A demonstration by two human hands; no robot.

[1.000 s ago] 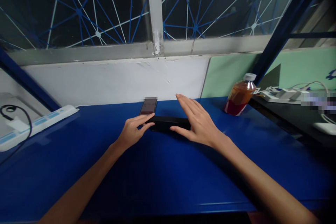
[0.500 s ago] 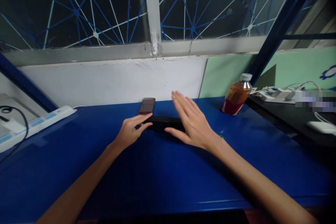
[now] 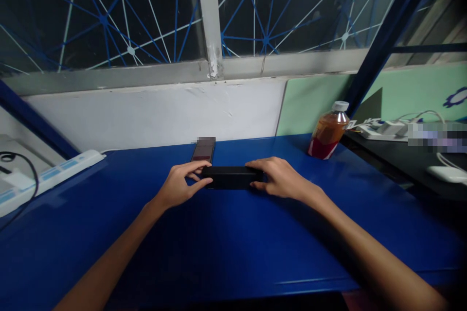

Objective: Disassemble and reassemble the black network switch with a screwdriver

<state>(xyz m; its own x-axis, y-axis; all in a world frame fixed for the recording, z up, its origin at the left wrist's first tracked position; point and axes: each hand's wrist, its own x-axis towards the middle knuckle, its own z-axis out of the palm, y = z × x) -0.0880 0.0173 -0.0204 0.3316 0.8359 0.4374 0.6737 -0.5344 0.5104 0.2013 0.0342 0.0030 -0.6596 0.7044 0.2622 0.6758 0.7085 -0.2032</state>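
Observation:
A long black box (image 3: pixel 231 178) lies crosswise at the middle of the blue table (image 3: pixel 226 243). My left hand (image 3: pixel 180 184) grips its left end, thumb on the near side and fingers over the top and behind. At the right end my right hand (image 3: pixel 280 177) is closed round the box in the same way, its thumb low on the near face. Just behind the left hand lies a phone (image 3: pixel 203 150) with a dark screen, its lower end partly hidden by the fingers.
A bottle of orange-brown drink (image 3: pixel 328 131) stands at the back right. A white power strip (image 3: pixel 54 172) with a black cable lies at the left. On a black surface at the far right are another power strip (image 3: pixel 386 131) and a white adapter (image 3: pixel 447 175).
My right hand, raised with fingers outstretched before, has come down and closed on the right end of the box. The box sits slightly nearer me. My left hand keeps its grip.

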